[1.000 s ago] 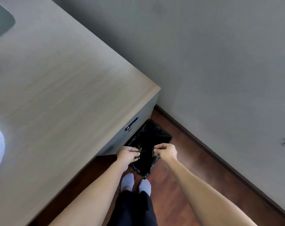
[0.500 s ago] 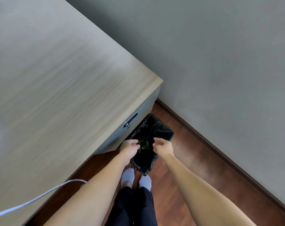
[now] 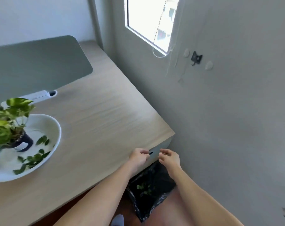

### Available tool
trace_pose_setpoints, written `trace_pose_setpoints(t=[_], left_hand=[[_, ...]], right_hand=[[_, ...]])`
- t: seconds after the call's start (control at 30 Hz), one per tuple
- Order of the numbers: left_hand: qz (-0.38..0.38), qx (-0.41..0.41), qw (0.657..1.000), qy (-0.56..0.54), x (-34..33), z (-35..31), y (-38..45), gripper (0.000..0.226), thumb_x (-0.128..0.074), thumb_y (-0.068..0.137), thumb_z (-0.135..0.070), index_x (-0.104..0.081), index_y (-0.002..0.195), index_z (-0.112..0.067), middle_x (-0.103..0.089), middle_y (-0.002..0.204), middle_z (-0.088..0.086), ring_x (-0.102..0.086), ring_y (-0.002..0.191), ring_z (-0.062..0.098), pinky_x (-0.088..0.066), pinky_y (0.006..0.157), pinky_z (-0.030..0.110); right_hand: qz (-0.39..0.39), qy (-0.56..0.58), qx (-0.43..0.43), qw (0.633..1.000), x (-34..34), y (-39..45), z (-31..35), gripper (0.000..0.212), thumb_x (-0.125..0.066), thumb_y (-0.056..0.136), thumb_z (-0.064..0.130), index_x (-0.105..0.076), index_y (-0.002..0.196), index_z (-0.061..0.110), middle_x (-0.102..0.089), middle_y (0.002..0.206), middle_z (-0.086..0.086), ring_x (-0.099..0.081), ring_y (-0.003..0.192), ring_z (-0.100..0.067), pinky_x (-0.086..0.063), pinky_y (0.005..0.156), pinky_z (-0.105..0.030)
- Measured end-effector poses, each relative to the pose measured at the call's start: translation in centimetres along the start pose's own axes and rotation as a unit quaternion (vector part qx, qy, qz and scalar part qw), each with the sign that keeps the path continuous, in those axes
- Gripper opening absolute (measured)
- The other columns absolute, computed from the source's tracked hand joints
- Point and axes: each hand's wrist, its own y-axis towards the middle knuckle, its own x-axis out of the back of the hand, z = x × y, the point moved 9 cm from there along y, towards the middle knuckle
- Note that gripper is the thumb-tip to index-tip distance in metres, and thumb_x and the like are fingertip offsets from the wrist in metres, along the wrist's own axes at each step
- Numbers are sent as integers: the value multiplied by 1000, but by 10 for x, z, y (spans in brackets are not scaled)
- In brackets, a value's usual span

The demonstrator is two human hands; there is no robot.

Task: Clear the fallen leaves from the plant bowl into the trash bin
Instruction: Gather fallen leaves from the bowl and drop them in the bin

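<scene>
A white plant bowl (image 3: pixel 54 126) sits at the left of the wooden desk, holding a small potted plant (image 3: pixel 9 128) in a dark pot. Several green fallen leaves (image 3: pixel 32 159) lie scattered in the bowl. On the floor by the desk's right corner stands the trash bin (image 3: pixel 150 198), lined with a black bag, with a few green leaves (image 3: pixel 143 187) inside. My left hand (image 3: pixel 138 158) and my right hand (image 3: pixel 168 159) hover side by side above the bin at the desk edge, fingers loosely curled, holding nothing.
The wooden desk (image 3: pixel 106 121) fills the middle, with a grey-green mat (image 3: pixel 37 66) and a white power strip (image 3: pixel 39 96) at the back. A grey wall with a window (image 3: pixel 150 22) and a black hook (image 3: pixel 196 58) rises on the right. My socked foot (image 3: pixel 118 220) shows below.
Both hands let the leaves fall into the bin and rose to desk-edge height. The view tilted upward, bringing the bowl, plant and window into sight.
</scene>
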Motion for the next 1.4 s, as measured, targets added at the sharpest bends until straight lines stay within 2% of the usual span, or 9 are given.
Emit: trace_pose_setpoints(t=[0.17, 0.3, 0.4, 0.87, 1.0, 1.1, 1.2, 1.3, 1.4], left_hand=[[-49, -37, 998, -27, 73, -17, -32, 26, -59, 88, -12, -66, 112, -7, -62, 93, 5, -61, 75, 17, -47, 47, 10], [-123, -34, 988, -82, 159, 9, -51, 24, -61, 87, -13, -67, 109, -7, -62, 92, 5, -61, 79, 19, -39, 45, 12], [-171, -16, 978, -117, 220, 39, -62, 14, -63, 84, -11, -68, 97, -13, -63, 89, 6, -61, 70, 17, -51, 52, 18], [-382, 20, 892, -241, 501, 188, -94, 23, -51, 81, -6, -62, 64, -16, -62, 74, 3, -55, 73, 21, -44, 71, 29], [-429, 15, 892, -142, 552, 185, -90, 27, -46, 86, -10, -73, 88, -9, -71, 97, 1, -64, 93, 21, -47, 82, 26], [-398, -21, 917, -29, 570, 168, -71, 30, -43, 88, -5, -70, 99, -8, -72, 108, 5, -65, 104, 22, -45, 89, 24], [-357, -68, 930, 53, 578, 147, -44, 31, -40, 87, 0, -68, 100, -4, -69, 103, 8, -62, 96, 22, -49, 93, 32], [-304, -75, 944, 108, 573, 125, -25, 26, -43, 88, -4, -61, 74, -18, -63, 81, -3, -56, 79, 14, -47, 73, 27], [-236, -72, 952, 180, 564, 122, -6, 31, -46, 89, -9, -51, 63, -26, -57, 69, -6, -57, 73, 16, -43, 63, 25]], right_hand=[[67, -27, 57, 996, -59, -14, 53, 21, -65, 80, 2, -68, 100, 5, -68, 85, -12, -63, 76, -21, -56, 75, -33], [153, -67, 71, 983, -142, -29, 77, 18, -62, 85, -1, -64, 102, 4, -65, 81, -13, -61, 74, -18, -53, 70, -25], [202, -92, 84, 971, -202, -43, 86, 17, -63, 85, 0, -64, 102, 3, -65, 80, -14, -61, 74, -19, -53, 70, -26], [270, -152, 91, 946, -460, -112, 98, 13, -70, 78, -1, -72, 90, 3, -71, 82, -17, -67, 75, -25, -58, 83, -37], [261, -164, 90, 947, -493, -116, 95, 11, -71, 79, 2, -73, 86, 11, -73, 85, -13, -68, 79, -24, -58, 85, -38], [204, -232, 127, 943, -501, -112, 97, 15, -67, 79, 10, -76, 86, 20, -75, 83, -5, -68, 76, -22, -60, 80, -39], [175, -298, 171, 923, -510, -112, 107, 24, -57, 84, 11, -76, 95, 21, -75, 94, -3, -64, 74, -17, -52, 64, -24], [193, -372, 229, 879, -525, -115, 115, 34, -48, 87, 8, -72, 108, 22, -72, 107, -6, -65, 85, -22, -53, 76, -27], [239, -493, 312, 776, -545, -119, 107, 43, -44, 89, 2, -63, 125, 17, -63, 127, -11, -59, 113, -30, -48, 98, -35]])
